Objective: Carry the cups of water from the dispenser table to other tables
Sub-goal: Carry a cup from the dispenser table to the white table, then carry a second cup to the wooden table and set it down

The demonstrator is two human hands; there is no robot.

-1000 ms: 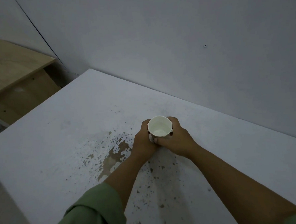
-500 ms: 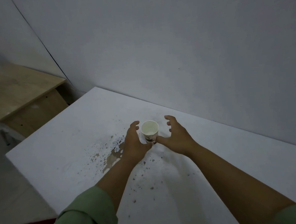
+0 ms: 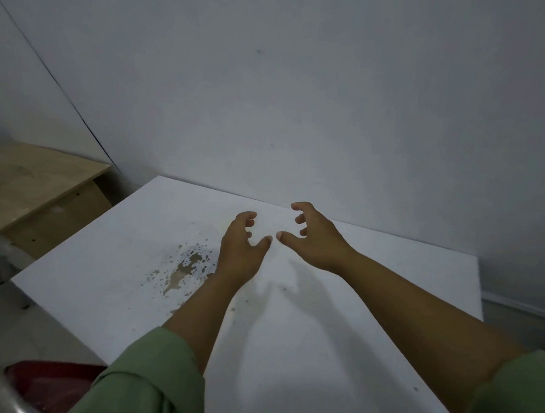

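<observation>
My left hand and my right hand hover over the far part of a white table, side by side with a small gap between the thumbs. Both hands hold nothing, and their fingers are curled and spread. I cannot see the paper cup: only pale tabletop shows between and around the hands. Green sleeves cover both upper forearms.
A worn patch of chipped paint marks the table just left of my left hand. A grey wall runs along the table's far edge. A wooden table stands to the left. A red chair seat with a metal frame is at the bottom left.
Both hands were wrapped round the white paper cup on the table, then let go and spread apart. Now they are lifted and drawn back, and the cup is out of sight.
</observation>
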